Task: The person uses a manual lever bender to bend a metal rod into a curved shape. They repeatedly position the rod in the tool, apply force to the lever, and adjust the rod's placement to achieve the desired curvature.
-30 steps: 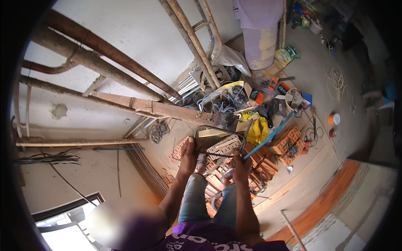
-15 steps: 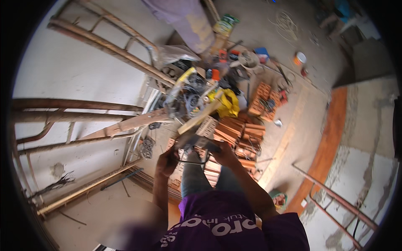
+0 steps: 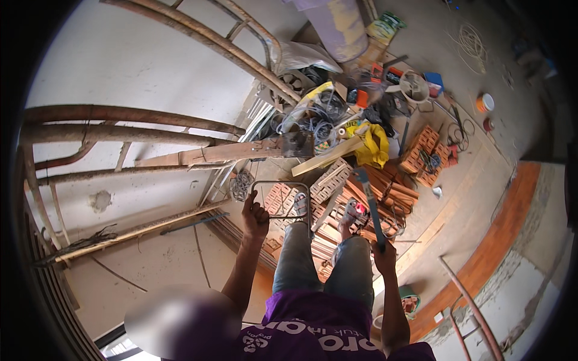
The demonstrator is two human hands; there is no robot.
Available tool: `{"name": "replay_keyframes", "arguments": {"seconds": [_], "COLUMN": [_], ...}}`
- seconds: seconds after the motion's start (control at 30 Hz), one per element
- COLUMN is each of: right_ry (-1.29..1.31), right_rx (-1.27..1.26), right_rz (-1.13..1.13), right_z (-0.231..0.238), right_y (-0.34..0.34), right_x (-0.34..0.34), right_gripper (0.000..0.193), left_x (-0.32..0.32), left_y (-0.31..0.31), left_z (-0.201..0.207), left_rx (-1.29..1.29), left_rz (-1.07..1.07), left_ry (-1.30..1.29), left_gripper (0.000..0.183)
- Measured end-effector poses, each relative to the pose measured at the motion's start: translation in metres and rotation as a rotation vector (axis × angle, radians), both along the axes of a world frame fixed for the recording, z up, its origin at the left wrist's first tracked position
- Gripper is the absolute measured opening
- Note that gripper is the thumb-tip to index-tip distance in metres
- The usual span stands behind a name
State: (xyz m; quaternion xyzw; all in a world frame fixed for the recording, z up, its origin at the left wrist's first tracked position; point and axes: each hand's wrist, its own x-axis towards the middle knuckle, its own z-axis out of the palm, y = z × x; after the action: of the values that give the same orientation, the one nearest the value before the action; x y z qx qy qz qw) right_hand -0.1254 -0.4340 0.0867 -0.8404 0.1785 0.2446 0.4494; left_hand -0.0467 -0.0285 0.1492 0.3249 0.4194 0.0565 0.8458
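Observation:
My left hand (image 3: 256, 219) is closed around one side of a thin, dark metal rod bent into a rectangular frame (image 3: 280, 182). The frame hangs in front of my left knee, with one leg running down past its corner. To the right, my right hand (image 3: 384, 257) grips the lower end of a hammer (image 3: 371, 204). Its blue-grey handle points up and away from me, with the head at the far end. Below both hands are my sandalled feet, amid stacked reddish bricks (image 3: 385, 195). The hammer and the frame are apart.
Rusty scaffold pipes (image 3: 138, 133) and a wooden plank (image 3: 223, 151) reach in from the left. Beyond the bricks lie a yellow bag (image 3: 374, 150), tangled cables and tools. Hollow bricks (image 3: 421, 153) stand at right, and a metal pipe frame (image 3: 469, 301) is at lower right.
My hands were close together before my knees; now they are apart, the left with the bent rod, the right with the hammer out to the right. The surroundings have shifted rightward in view.

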Motion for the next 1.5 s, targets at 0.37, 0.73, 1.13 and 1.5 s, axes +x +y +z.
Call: {"name": "replay_keyframes", "arguments": {"seconds": [0.37,0.73,1.13,1.5], "right_ry": [0.107,0.179,0.004,-0.233], "right_rx": [0.067,0.152,0.069,-0.118], "right_rz": [-0.042,-0.144,0.027,0.441], "right_z": [0.053,0.034,0.049,0.071], "right_y": [0.011,0.019,0.013,0.021], "right_x": [0.017,0.017,0.092,0.206], "right_gripper": [0.025,0.024,0.03,0.031], "left_x": [0.083,0.084,0.082,0.08], "left_y": [0.007,0.025,0.021,0.025], "left_z": [-0.054,-0.095,-0.106,-0.116], "left_rx": [-0.187,-0.086,-0.081,-0.166], "left_rz": [0.158,0.104,0.151,0.059], "left_ry": [-0.205,-0.209,-0.249,-0.179], "left_gripper": [0.025,0.02,0.017,0.021]}}
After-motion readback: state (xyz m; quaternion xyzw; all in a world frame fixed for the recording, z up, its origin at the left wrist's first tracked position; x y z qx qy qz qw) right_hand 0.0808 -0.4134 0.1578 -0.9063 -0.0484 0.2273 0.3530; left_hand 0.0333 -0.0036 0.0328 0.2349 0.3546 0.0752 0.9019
